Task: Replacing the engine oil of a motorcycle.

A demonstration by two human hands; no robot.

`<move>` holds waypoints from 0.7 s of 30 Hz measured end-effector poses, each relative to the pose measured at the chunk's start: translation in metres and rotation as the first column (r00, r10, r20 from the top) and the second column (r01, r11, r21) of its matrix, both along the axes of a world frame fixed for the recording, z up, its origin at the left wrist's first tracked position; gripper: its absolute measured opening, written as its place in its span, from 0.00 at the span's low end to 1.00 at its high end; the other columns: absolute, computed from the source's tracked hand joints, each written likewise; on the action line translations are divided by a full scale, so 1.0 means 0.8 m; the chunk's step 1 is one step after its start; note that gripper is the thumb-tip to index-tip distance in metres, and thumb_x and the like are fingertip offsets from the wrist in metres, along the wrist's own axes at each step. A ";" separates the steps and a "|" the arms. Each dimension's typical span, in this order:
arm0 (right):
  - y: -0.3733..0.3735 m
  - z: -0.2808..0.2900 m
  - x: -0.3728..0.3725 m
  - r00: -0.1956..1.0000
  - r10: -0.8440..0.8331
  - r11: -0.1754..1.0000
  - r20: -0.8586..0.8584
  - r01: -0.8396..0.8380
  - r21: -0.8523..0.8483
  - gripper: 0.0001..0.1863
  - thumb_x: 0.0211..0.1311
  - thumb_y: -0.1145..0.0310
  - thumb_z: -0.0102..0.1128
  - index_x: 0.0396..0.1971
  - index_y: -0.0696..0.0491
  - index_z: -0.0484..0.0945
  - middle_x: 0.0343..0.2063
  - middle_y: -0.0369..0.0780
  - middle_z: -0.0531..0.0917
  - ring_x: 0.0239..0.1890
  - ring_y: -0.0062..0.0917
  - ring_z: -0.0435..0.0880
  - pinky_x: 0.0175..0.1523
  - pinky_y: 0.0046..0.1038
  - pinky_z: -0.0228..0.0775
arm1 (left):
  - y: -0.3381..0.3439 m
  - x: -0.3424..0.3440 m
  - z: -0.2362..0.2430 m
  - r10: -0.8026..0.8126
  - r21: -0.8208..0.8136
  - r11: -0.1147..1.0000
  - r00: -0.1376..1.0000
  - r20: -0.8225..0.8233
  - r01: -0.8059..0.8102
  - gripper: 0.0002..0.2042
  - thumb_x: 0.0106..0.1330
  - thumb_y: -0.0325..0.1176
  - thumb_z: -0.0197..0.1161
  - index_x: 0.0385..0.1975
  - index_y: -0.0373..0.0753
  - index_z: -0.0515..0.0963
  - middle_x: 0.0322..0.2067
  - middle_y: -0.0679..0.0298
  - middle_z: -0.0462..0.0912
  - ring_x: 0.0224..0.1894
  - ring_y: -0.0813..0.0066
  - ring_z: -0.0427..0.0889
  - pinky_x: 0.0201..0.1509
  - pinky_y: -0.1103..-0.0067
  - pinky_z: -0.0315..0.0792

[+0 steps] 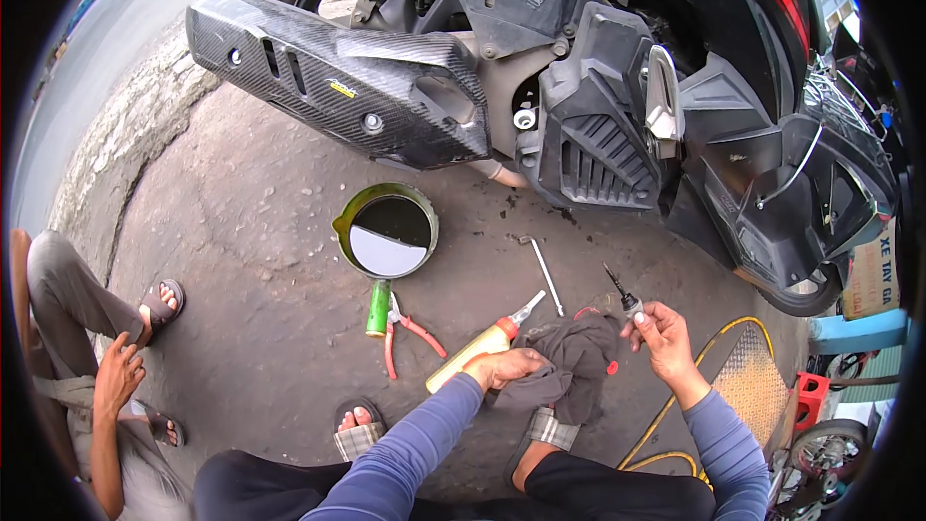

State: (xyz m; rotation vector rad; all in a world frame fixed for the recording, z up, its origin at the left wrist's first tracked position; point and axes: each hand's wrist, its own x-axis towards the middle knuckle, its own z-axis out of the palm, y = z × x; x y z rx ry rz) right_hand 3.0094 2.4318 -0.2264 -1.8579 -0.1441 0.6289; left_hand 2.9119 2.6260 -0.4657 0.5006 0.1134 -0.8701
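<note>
My left hand [503, 368] is closed on a dark grey rag [569, 367], beside a squeeze bottle [459, 364] of yellowish liquid with red collar and clear spout. My right hand [666, 342] pinches a small metal fitting with a thin dark tip [629, 297], right of the rag. A round pan [429, 222] with dark liquid and green handle sits on the ground, near red-handled pliers [415, 332] and a slim metal wrench [545, 275]. Above them stands a black scooter [598, 125] with a carbon-patterned exhaust cover [309, 77] and an opening with a white ring [524, 119].
Another person's hand [121, 371] and sandalled feet [164, 309] are at the left. My feet [359, 425] frame the lower middle. At the right are a yellow-framed metal stool or plate [752, 396], a red crate [808, 396] and another motorbike wheel [830, 453]. A road [116, 10] runs upper left.
</note>
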 end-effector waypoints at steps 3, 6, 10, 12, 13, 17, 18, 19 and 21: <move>-0.019 -0.018 -0.011 0.997 -0.027 0.990 0.066 0.036 -0.135 0.09 0.70 0.68 0.54 0.36 0.59 0.75 0.25 0.35 0.82 0.22 0.13 0.75 0.30 0.19 0.68 | -0.011 0.018 0.068 0.302 -0.347 0.897 0.953 0.027 -0.275 0.24 0.62 0.37 0.67 0.55 0.32 0.73 0.49 0.60 0.81 0.50 0.71 0.81 0.56 0.75 0.75; -0.002 -0.023 -0.020 0.950 0.180 0.965 0.257 -0.119 -0.234 0.08 0.70 0.69 0.54 0.35 0.60 0.75 0.23 0.35 0.80 0.23 0.14 0.76 0.27 0.20 0.69 | -0.003 0.037 0.098 0.468 -0.349 0.805 0.875 -0.122 -0.479 0.26 0.64 0.44 0.64 0.57 0.34 0.71 0.51 0.59 0.79 0.52 0.70 0.80 0.57 0.74 0.75; 0.001 -0.051 -0.020 0.826 0.256 0.942 0.503 -0.096 -0.321 0.06 0.64 0.72 0.59 0.37 0.58 0.74 0.25 0.42 0.79 0.25 0.32 0.80 0.32 0.30 0.72 | -0.034 0.059 0.113 0.567 -0.266 0.662 0.700 -0.433 -0.701 0.28 0.68 0.53 0.58 0.57 0.35 0.72 0.51 0.59 0.80 0.54 0.67 0.78 0.58 0.74 0.74; 0.006 -0.048 -0.007 0.764 0.321 0.913 0.559 -0.092 -0.398 0.07 0.64 0.71 0.59 0.37 0.57 0.74 0.26 0.44 0.79 0.26 0.37 0.79 0.32 0.32 0.71 | -0.047 0.051 0.078 0.580 -0.201 0.654 0.653 -0.486 -0.730 0.21 0.69 0.45 0.58 0.52 0.36 0.75 0.46 0.59 0.82 0.47 0.67 0.82 0.51 0.75 0.77; 0.006 -0.048 -0.005 0.705 0.396 0.870 0.588 -0.084 -0.486 0.07 0.63 0.71 0.60 0.37 0.57 0.73 0.26 0.46 0.78 0.26 0.42 0.79 0.32 0.34 0.71 | -0.057 0.043 0.059 0.627 0.134 0.772 0.709 -0.322 -0.622 0.17 0.69 0.41 0.58 0.51 0.36 0.77 0.43 0.59 0.83 0.43 0.68 0.83 0.47 0.75 0.79; -0.004 -0.070 -0.006 0.706 0.423 0.852 0.568 -0.098 -0.514 0.07 0.63 0.70 0.58 0.38 0.56 0.73 0.30 0.47 0.79 0.31 0.46 0.80 0.34 0.40 0.72 | -0.041 0.042 0.035 0.254 0.072 0.966 0.965 -0.060 -0.250 0.11 0.68 0.27 0.58 0.48 0.37 0.78 0.38 0.61 0.85 0.34 0.71 0.85 0.37 0.75 0.81; -0.009 -0.074 -0.001 0.705 0.423 0.852 0.569 -0.096 -0.515 0.07 0.63 0.70 0.58 0.38 0.56 0.73 0.30 0.47 0.79 0.31 0.46 0.80 0.34 0.40 0.72 | -0.038 0.045 0.035 0.254 0.070 0.966 0.966 -0.058 -0.249 0.11 0.68 0.27 0.58 0.48 0.37 0.78 0.38 0.61 0.85 0.34 0.71 0.85 0.37 0.75 0.81; -0.026 -0.081 -0.001 0.776 0.357 0.862 0.521 -0.058 -0.503 0.08 0.63 0.70 0.58 0.38 0.56 0.73 0.30 0.47 0.79 0.31 0.46 0.81 0.35 0.40 0.72 | -0.039 0.054 0.065 0.347 -0.007 0.937 0.933 -0.096 -0.349 0.11 0.67 0.24 0.57 0.47 0.36 0.78 0.38 0.62 0.84 0.34 0.72 0.85 0.37 0.75 0.81; -0.030 -0.079 -0.004 0.834 0.288 0.876 0.471 -0.030 -0.482 0.08 0.62 0.70 0.58 0.38 0.56 0.73 0.30 0.46 0.80 0.31 0.46 0.81 0.35 0.41 0.73 | -0.025 0.064 0.100 0.423 -0.015 0.904 0.899 -0.110 -0.427 0.12 0.65 0.18 0.54 0.45 0.36 0.78 0.39 0.64 0.84 0.37 0.75 0.84 0.41 0.77 0.79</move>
